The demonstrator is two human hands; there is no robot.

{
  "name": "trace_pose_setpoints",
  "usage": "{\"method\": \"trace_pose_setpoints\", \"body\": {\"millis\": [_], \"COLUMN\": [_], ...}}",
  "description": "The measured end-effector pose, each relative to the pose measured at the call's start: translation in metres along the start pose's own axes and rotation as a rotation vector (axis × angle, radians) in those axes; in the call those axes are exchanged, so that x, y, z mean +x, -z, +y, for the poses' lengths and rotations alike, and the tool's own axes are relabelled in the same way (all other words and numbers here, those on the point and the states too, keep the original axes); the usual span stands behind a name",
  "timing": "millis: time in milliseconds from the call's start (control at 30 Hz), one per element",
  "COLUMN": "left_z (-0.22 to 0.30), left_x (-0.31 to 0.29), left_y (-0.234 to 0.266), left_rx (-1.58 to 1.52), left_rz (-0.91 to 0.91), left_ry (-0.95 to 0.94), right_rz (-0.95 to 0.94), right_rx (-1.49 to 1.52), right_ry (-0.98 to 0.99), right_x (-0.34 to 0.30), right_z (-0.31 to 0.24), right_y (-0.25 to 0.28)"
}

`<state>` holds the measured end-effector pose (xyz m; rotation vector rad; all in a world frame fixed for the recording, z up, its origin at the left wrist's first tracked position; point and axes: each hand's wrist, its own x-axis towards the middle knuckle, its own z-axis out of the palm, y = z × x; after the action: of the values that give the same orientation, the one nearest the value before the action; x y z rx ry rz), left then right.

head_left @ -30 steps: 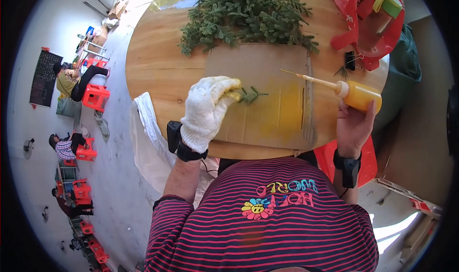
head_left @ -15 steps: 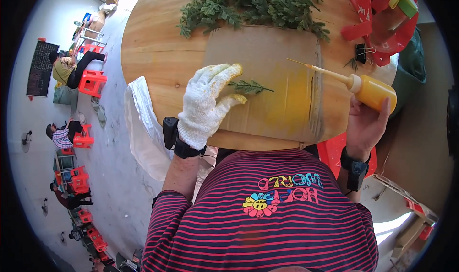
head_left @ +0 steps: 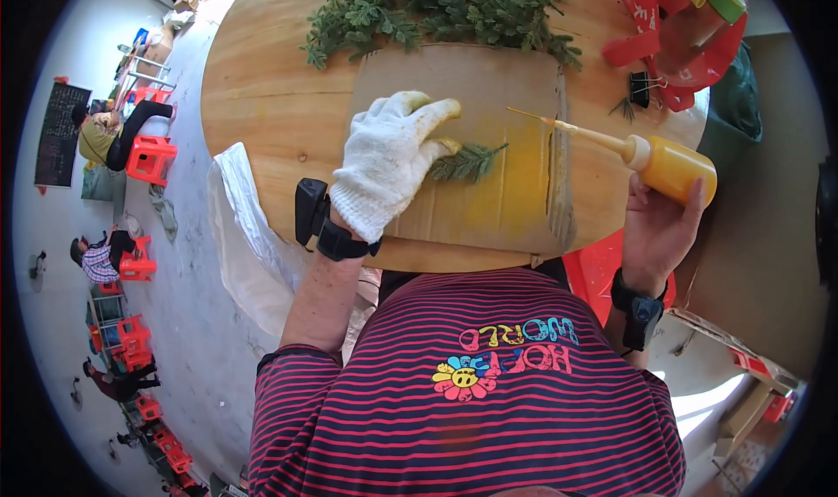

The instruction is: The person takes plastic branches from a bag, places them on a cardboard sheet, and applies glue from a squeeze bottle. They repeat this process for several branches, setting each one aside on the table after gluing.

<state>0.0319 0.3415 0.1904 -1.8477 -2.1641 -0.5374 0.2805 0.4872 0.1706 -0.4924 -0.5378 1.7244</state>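
My left hand [head_left: 386,161], in a white knit glove with yellow-stained fingertips, is over a brown cardboard sheet [head_left: 410,69]. Its thumb and forefinger are apart. A small green needle-leaf sprig [head_left: 471,162] lies beside the thumb, its thin end pointing right; the thumb overlaps its near end, and whether they touch I cannot tell. My bare right hand [head_left: 661,226] grips a squeeze bottle [head_left: 679,169] of yellow liquid from below. The bottle is tilted, its long thin nozzle pointing left above the yellow-stained part of the cardboard.
A heap of green sprigs [head_left: 436,13] covers the far side of the round wooden table [head_left: 253,87]. At the far right are a red bag [head_left: 642,26], a lidded jar [head_left: 703,30] and a black binder clip [head_left: 642,89]. White plastic sheeting [head_left: 249,226] hangs at the left edge.
My left thumb has shifted above the sprig, which has turned so its thin end points up and right. The bottle stays in my right hand, nozzle still pointing left.
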Motion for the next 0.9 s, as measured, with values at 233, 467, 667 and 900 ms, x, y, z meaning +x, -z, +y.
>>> {"method": "trace_pose_setpoints", "body": {"millis": [233,467,667,900], "left_z": [-0.002,0.016,0.007,0.001], "left_x": [-0.027,-0.034,-0.024,-0.029], "left_y": [0.007,-0.008,-0.016,-0.024], "left_rx": [-0.400,-0.132,-0.098,-0.166], "left_rz": [0.157,0.009,-0.051,-0.001], "left_ry": [0.201,0.178,0.090,0.077], "right_rz": [-0.041,-0.213,-0.279,-0.296], "right_rx": [-0.059,-0.080,-0.197,-0.305], "right_ry": [-0.035,-0.082,-0.042,0.002], "right_x": [-0.004,-0.006,-0.005,-0.003], "right_z": [0.005,0.009,0.008,0.015], "right_y": [0.000,0.005,0.003,0.005]}}
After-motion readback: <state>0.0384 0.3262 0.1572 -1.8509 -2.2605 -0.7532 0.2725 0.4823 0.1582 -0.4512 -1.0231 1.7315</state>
